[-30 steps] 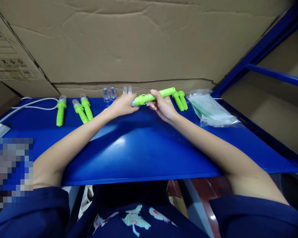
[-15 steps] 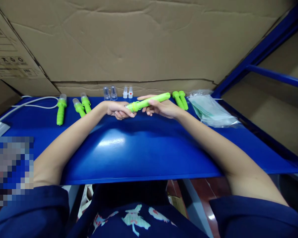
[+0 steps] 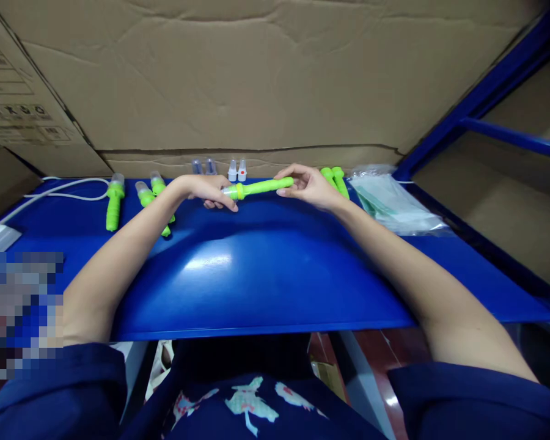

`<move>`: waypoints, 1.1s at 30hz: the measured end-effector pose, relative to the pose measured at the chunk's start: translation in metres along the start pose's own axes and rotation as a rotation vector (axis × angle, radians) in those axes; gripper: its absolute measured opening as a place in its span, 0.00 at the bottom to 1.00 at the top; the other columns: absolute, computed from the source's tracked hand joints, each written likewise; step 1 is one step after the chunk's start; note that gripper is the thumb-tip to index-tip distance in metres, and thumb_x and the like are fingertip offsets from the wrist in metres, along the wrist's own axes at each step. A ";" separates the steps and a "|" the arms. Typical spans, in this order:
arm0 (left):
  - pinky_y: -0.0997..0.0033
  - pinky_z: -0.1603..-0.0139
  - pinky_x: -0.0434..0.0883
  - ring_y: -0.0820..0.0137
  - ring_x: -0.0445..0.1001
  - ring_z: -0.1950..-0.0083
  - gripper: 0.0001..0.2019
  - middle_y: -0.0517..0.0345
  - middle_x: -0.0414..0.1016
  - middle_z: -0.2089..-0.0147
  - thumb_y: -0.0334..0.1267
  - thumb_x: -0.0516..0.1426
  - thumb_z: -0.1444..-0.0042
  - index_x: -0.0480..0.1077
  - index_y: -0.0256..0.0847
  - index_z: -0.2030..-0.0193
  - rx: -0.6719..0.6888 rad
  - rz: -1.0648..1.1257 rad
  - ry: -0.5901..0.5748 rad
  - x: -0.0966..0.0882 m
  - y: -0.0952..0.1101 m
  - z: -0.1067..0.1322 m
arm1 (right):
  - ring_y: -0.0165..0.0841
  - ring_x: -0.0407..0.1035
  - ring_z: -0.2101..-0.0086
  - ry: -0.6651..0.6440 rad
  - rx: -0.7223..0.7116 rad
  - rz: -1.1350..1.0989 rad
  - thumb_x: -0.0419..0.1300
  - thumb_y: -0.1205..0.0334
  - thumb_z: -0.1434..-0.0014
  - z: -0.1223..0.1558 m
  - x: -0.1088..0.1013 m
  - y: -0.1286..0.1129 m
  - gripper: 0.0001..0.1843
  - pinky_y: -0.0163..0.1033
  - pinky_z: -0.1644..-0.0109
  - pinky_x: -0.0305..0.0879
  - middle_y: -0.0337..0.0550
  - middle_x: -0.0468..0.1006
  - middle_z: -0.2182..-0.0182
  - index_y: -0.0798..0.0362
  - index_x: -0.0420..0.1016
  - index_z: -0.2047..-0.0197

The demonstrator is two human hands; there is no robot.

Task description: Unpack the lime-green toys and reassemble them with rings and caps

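Note:
Between my hands lies a lime-green torch-shaped stick [image 3: 263, 187], nearly level, with a yellow ring and a clear cap at its left end. My left hand [image 3: 207, 188] is closed around the clear-cap end, thumb along the near side. At the other end, the thumb and fingers of my right hand [image 3: 308, 185] pinch the green tip. Behind my left hand stand two clear caps [image 3: 210, 166]. Two small white-based pieces [image 3: 242, 170] with clear tops are beside them, one bearing a red dot.
Several similar capped sticks [image 3: 115, 205] lie at the left, some partly behind my left forearm. Capless green sticks [image 3: 339, 181] and a clear plastic bag [image 3: 394, 198] lie at the right. A white cable [image 3: 73, 183] crosses the blue table [image 3: 256, 275]; cardboard [image 3: 279, 79] walls the back.
My right hand has shifted from beneath the stick's body to pinching its right tip. The stick has moved slightly left and turned closer to level. My left hand stays on the cap end.

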State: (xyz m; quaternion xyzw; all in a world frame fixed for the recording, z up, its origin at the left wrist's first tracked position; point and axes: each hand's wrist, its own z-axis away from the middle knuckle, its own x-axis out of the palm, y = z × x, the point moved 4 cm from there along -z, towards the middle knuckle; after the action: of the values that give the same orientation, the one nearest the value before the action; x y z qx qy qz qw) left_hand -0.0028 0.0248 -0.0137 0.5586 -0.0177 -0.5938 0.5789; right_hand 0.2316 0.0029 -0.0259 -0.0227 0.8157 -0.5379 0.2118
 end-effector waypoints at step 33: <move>0.75 0.80 0.56 0.76 0.61 0.80 0.30 0.59 0.66 0.74 0.66 0.56 0.46 0.63 0.43 0.49 0.207 0.139 -0.001 0.000 -0.003 0.000 | 0.34 0.74 0.66 0.312 -0.071 -0.067 0.76 0.39 0.60 -0.008 -0.023 0.019 0.30 0.43 0.55 0.76 0.40 0.79 0.63 0.46 0.76 0.58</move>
State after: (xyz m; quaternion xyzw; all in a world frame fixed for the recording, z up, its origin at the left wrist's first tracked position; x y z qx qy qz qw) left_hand -0.0045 0.0261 -0.0154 0.6123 -0.1179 -0.5475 0.5580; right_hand 0.2534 0.0238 -0.0323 0.0263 0.8560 -0.5124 0.0634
